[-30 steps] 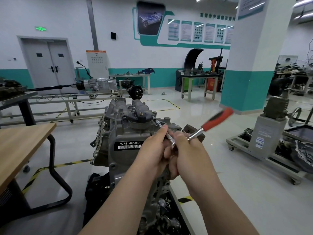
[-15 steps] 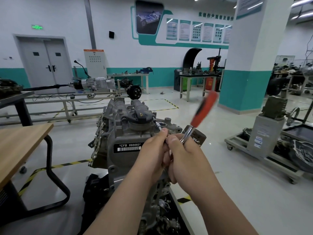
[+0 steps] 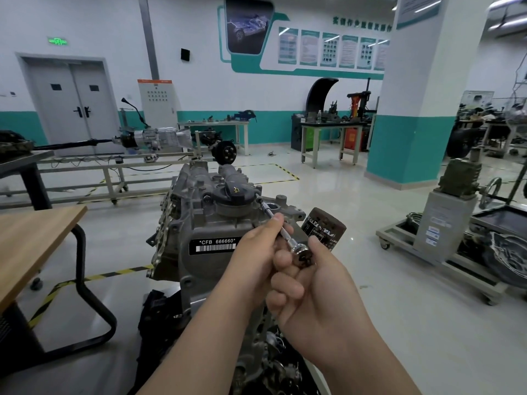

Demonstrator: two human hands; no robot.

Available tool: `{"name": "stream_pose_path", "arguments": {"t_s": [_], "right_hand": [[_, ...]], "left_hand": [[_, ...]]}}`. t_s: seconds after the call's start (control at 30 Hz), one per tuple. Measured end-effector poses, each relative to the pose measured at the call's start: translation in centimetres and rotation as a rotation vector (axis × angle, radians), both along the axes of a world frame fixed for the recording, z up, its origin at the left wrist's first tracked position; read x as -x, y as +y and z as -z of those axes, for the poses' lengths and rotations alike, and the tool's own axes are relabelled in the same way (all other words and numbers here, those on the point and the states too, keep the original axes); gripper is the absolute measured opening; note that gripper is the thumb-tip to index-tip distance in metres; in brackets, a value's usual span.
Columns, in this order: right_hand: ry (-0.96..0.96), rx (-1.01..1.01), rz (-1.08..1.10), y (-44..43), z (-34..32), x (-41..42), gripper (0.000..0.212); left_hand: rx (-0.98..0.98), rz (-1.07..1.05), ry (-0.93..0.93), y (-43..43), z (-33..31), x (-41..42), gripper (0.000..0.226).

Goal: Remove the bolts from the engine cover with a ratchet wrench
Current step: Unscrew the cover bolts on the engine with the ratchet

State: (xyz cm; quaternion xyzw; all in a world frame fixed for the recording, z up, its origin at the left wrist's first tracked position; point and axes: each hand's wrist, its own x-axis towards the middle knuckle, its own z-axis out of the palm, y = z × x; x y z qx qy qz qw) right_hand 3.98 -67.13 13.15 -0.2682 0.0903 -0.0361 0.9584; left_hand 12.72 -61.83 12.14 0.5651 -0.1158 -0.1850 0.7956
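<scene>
The left hand [image 3: 252, 259] pinches the thin bar [image 3: 281, 228] of the ratchet wrench [image 3: 302, 252]. Its thumb [image 3: 276, 222] lies on top of the bar and the other fingers curl under it, so they are clamped on the bar. The right hand [image 3: 325, 303] is just behind the left fingers, nearer the person. Its fingers are curled tight round the wrench, just under the shiny round head. The handle is hidden inside that hand, so none of it shows. The two hands touch, and it is hard to tell which curled finger belongs to which hand.

The bar runs up and away from the left thumb to the engine cover [image 3: 196, 195]. Its far tip sits at a bolt [image 3: 259, 199] on the cover's edge, just beyond the fingertips. The bolt is small and the tip covers most of it, so it is hard to make out. A black round cap [image 3: 232, 192] with a yellow mark sits on the cover, just left of the bar's tip. A black label [image 3: 216, 244] with white letters is on the engine's front, left of the left hand. A dark can [image 3: 323, 230] with worn writing sticks out beside the right thumb, partly hidden by it. The low part of the engine is hidden under both arms. A wooden bench [image 3: 34, 238] stands well off to the left of the hands, cut off by the picture's edge
</scene>
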Motion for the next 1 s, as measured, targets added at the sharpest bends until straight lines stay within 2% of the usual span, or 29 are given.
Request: {"name": "stream_pose_path", "arguments": {"t_s": [0.07,0.13,0.23,0.27,0.37,0.43,0.5,0.63,0.73,0.83,0.9,1.0], "right_hand": [[0.052,0.337,0.116,0.1,0.6,-0.2,0.058],[0.088,0.72,0.263,0.0,0.9,-0.1,0.054],[0.077,1.139,0.396,-0.4,0.7,0.2,0.018],[0.101,1.279,0.428,-0.5,0.7,0.2,0.012],[0.207,1.777,0.512,-0.3,0.7,0.6,0.022],[0.22,1.947,0.568,-0.1,0.5,1.0,0.024],[0.219,1.977,0.605,-0.1,0.3,1.1,0.026],[0.247,1.89,0.633,-0.6,0.4,1.2,0.035],[0.308,1.937,0.626,-0.8,0.6,1.1,0.027],[0.346,1.969,0.65,-0.6,0.7,0.8,0.045],[0.289,1.766,0.608,-0.4,0.7,0.3,0.054],[0.215,1.19,0.484,-0.4,0.1,-0.1,0.063]], "left_hand": [[0.007,0.0,0.02,-0.1,0.1,0.0,0.036],[0.011,0.003,0.019,-0.1,0.1,0.2,0.037],[0.023,0.007,0.013,-0.1,0.1,0.3,0.041],[0.027,-0.004,0.025,-0.1,0.2,0.2,0.042],[0.042,-0.017,0.043,-0.1,0.2,0.2,0.041],[0.042,-0.019,0.067,-0.2,-0.1,0.3,0.038],[0.046,-0.025,0.122,-0.4,-0.5,0.4,0.035],[0.067,-0.017,0.156,-0.5,-0.9,0.5,0.039],[0.086,-0.024,0.176,-0.6,-1.0,0.8,0.038],[0.052,-0.023,0.142,-0.4,-1.0,0.9,0.047],[0.065,0.006,0.122,0.0,-0.9,0.8,0.043],[0.059,0.089,0.062,0.7,-0.7,0.7,0.05]]}}
